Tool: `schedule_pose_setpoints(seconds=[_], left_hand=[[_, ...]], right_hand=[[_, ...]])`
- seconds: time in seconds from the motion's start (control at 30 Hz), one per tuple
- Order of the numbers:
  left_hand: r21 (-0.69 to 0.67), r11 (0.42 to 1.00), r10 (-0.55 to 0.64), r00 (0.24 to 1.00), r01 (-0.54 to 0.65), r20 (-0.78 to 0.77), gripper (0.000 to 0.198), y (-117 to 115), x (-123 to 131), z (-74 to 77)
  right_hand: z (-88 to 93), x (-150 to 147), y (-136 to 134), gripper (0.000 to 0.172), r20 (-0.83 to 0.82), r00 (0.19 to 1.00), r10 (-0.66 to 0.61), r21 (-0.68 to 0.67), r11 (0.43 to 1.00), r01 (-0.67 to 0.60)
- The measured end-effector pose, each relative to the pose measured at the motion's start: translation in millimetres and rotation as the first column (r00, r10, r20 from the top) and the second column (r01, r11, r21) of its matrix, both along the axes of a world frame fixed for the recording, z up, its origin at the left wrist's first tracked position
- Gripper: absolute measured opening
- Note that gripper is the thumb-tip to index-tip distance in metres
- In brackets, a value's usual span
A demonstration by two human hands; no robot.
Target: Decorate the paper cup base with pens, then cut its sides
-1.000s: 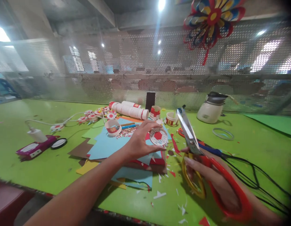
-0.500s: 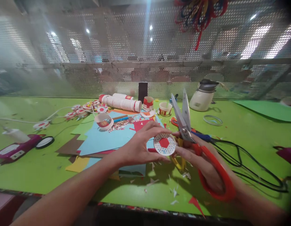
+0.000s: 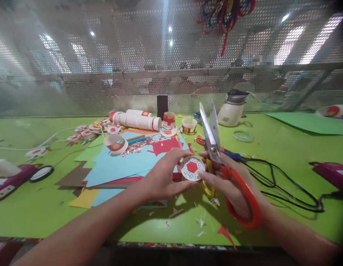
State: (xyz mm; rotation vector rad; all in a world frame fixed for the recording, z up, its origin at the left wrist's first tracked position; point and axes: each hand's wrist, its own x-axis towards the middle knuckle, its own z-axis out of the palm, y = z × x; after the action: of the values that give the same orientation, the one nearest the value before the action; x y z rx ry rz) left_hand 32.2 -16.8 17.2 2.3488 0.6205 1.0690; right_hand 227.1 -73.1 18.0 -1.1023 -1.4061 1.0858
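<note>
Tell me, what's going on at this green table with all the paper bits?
A person holds a small round paper disc with a red middle in their left hand. Their right hand grips big scissors with red and yellow handles. The blades are a little open, point up and sit right beside the disc. Coloured paper sheets, tiny scraps and a lying stack of paper cups are spread over the table.

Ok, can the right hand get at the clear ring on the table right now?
Probably not to grasp: the path over the table to the clear ring looks open, but the right hand is gripping the scissors.
</note>
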Motion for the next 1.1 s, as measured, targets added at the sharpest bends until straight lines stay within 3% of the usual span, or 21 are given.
schedule_pose_setpoints(seconds=[0.2, 0.3, 0.43, 0.7, 0.97, 1.1], left_hand=[[0.154, 0.986, 0.076, 0.992, -0.061, -0.096, 0.048, -4.4, 2.3, -3.5], [0.182, 0.981, 0.08, 0.993, -0.063, -0.088, 0.049, -2.5, 1.7, -2.3], [0.126, 0.991, 0.06, 0.994, -0.048, -0.094, 0.05, 1.5, 1.0, -3.1], [0.122, 0.992, 0.044, 0.994, -0.031, -0.102, 0.06, 3.7, 1.2, -10.0], [-0.049, 0.998, -0.047, 0.999, 0.046, -0.02, 0.069, 2.9, 2.8, -17.2], [-0.088, 0.99, -0.103, 0.994, 0.106, 0.041, 0.061, 3.5, 2.1, -13.4]], right_hand=[[0.1, -5.7, -1.8, 0.031, 0.145, 0.985, -0.096, 0.203, 0.977, 0.066], [2.4, -6.6, -2.1, 0.027, 0.143, 0.983, -0.119, 0.221, 0.972, 0.085], [1.4, -2.6, 0.1, 0.028, 0.12, 0.98, -0.156, 0.171, 0.976, 0.135], [-3.4, 0.2, 0.1, 0.03, 0.036, 0.995, -0.092, 0.135, 0.987, 0.086], [-1.7, -13.5, -3.3, 0.028, 0.094, 0.991, -0.099, 0.355, 0.933, 0.059], [-1.5, -11.6, -5.7, 0.025, 0.051, 0.992, -0.119, 0.327, 0.94, 0.096]])
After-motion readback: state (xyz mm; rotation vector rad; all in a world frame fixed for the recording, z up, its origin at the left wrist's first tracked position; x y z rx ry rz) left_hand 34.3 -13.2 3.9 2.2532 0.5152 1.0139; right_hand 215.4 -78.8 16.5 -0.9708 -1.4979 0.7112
